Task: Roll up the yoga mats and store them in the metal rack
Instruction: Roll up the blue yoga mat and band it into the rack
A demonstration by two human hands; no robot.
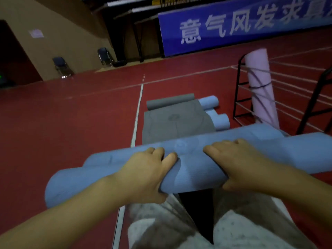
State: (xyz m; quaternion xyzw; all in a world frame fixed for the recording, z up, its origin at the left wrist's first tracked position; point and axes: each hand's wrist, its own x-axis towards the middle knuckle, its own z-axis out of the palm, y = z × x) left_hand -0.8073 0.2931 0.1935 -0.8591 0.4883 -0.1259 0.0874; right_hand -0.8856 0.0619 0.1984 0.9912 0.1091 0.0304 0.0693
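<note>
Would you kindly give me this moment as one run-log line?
both hands grip rolled blue mat | left hand, right hand | grey mat partly unrolled on floor | pink mat standing in metal rack

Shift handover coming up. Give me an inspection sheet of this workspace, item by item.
Surface: red sports floor with white lines.
Job's things: blue rolled mat held crosswise; grey mat partly unrolled on the floor; two light blue rolls beside it; pink rolled mat upright in the black metal rack.
Clutter: nothing seen.
Hands: left hand and right hand both grip the blue rolled mat.
Cables: nothing seen.
Surroundings: blue banner, two folding chairs by the wall.
</note>
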